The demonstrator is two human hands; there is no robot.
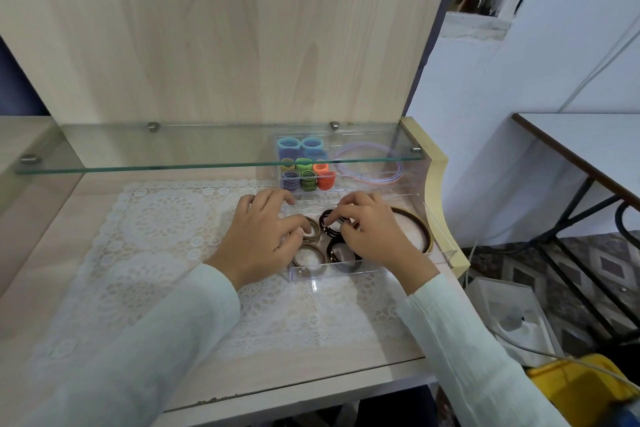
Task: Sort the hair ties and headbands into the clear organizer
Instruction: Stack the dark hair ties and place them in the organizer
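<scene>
Arranging ties in the front tray of the clear organizer (332, 274) is the step I read here. My left hand (259, 236) has its fingers curled down on the beige hair ties (311, 230) in the tray's left part, pinching the top ring as far as I can tell. My right hand (372, 234) curls its fingertips round the dark hair ties (329, 224) just beside them, mid-tray. A second dark ring (341, 255) lies nearer me, against the front wall. The brown headband (424, 230) sits at the tray's right end, partly hidden by the right hand. The back section holds the coloured hair ties (306, 175) in stacks and the pastel headbands (372, 163). With both sections filled, I judge the sort near its end.

Next move, my guess: seat both stacks flat, let go, and draw the hands up and toward me.

On room, the glass shelf (207, 163) overhangs the back section, with its front edge just beyond my knuckles, so a high lift forward is out. The curved side panel (441, 191) is close on the right, and the tray's thin clear walls could catch fingers. The open space is to the left and toward me, over the lace mat (156, 236).
</scene>
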